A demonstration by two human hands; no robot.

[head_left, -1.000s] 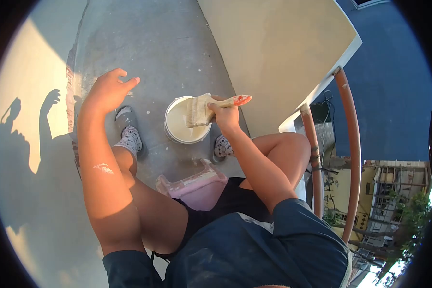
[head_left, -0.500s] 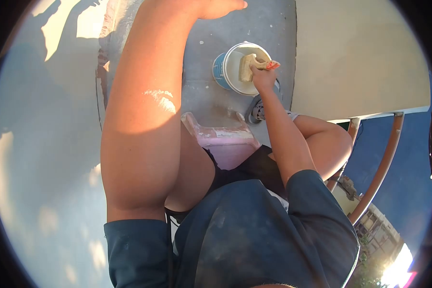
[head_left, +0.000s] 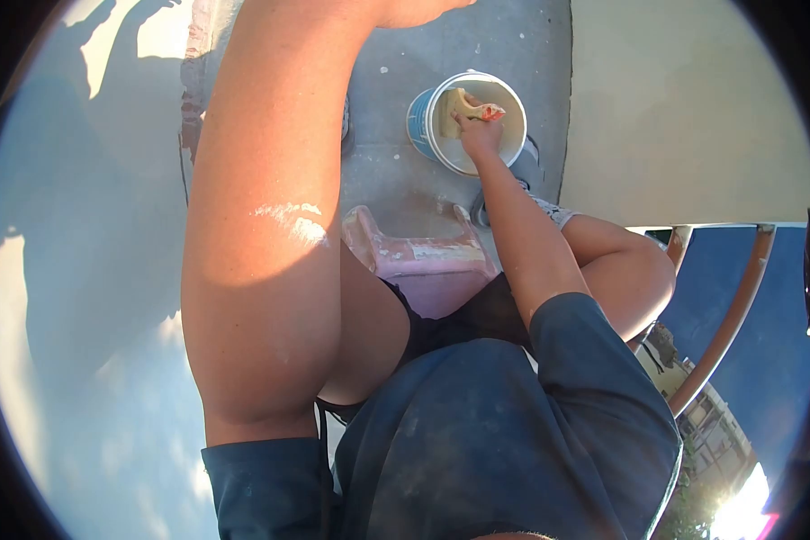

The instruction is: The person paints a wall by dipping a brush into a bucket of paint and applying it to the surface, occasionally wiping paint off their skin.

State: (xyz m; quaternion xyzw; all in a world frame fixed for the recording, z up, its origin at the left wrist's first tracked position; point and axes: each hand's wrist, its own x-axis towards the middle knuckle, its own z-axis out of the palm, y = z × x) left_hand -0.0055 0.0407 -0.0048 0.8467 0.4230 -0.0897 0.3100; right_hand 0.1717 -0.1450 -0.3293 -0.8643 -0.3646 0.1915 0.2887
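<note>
My right hand (head_left: 481, 137) is closed around a wide paintbrush (head_left: 455, 112) with a pale handle and a red tip. It reaches into a white bucket (head_left: 419, 126) with blue printing on its side, and the brush head lies inside the rim, near the left inner wall. How much paint the bucket holds is hard to see. At the top edge of the view, my left hand (head_left: 414, 13) is mostly cut off; only its base and part of a digit show. White paint marks the left forearm.
A worn pink stool (head_left: 432, 270) stands between my legs. Pale walls rise at left (head_left: 90, 315) and right (head_left: 684, 117). A curved metal railing (head_left: 729, 315) is at the right, with buildings beyond. Small white spots dot the grey floor (head_left: 396, 54).
My right hand and the brush have gone further into the bucket, toward its left inner wall. The view has shifted slightly, and less of my left hand shows.
</note>
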